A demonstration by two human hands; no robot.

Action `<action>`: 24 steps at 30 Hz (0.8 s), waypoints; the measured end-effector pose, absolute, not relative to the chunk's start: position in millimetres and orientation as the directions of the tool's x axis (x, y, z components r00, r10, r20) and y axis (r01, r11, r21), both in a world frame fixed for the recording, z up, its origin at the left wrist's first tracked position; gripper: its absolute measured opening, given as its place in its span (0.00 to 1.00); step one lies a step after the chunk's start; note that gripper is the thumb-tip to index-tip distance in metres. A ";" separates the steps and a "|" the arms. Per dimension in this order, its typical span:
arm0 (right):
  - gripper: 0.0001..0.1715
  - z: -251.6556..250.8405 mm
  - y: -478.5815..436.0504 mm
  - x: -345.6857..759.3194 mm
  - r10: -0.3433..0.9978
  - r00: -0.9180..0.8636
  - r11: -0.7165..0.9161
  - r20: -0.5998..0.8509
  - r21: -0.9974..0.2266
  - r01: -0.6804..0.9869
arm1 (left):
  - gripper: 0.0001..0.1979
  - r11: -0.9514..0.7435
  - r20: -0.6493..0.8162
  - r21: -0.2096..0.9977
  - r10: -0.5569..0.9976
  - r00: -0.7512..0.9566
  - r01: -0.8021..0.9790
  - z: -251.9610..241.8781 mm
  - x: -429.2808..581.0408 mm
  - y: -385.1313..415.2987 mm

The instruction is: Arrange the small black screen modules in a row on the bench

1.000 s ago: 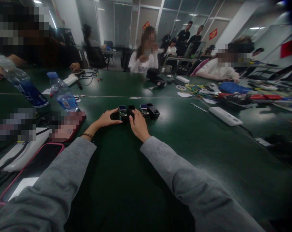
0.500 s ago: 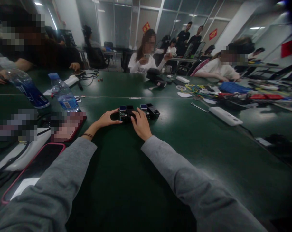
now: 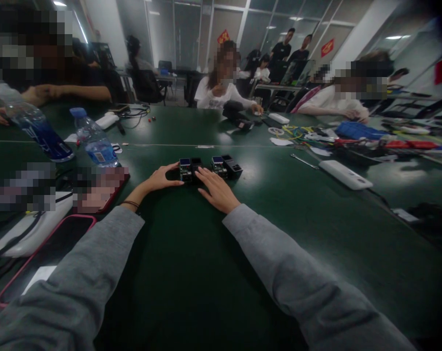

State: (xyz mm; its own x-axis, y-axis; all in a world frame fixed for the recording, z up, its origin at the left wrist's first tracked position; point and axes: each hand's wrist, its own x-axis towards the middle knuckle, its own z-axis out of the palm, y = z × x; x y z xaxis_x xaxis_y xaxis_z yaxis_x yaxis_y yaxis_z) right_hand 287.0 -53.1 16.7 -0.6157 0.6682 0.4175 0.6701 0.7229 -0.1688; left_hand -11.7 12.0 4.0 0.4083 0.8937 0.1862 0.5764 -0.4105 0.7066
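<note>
Two small black electronic modules with blue tops stand side by side on the green table (image 3: 191,253). My left hand (image 3: 161,178) curls around the left module (image 3: 186,170), thumb and fingers against its left side. My right hand (image 3: 217,189) lies flat on the table with fingers stretched out, its fingertips close to that module's right side and holding nothing. The right module (image 3: 226,166), with a black housing attached, stands just beyond my right hand, untouched.
Two water bottles (image 3: 94,141) stand at the left, with phones (image 3: 41,253) and a white device near my left sleeve. A white power bank (image 3: 345,174), a screwdriver and coloured wires lie to the right. Other people sit around the far side.
My right hand has drawn back off the left module and flattened on the table. My left hand keeps its place on the module.
</note>
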 end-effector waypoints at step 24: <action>0.24 5.8 -35.3 306.3 0.824 -0.247 0.451 0.510 -0.328 0.830 | 0.26 -0.172 0.127 0.904 0.982 0.138 0.393 16.4 -2.9 3.6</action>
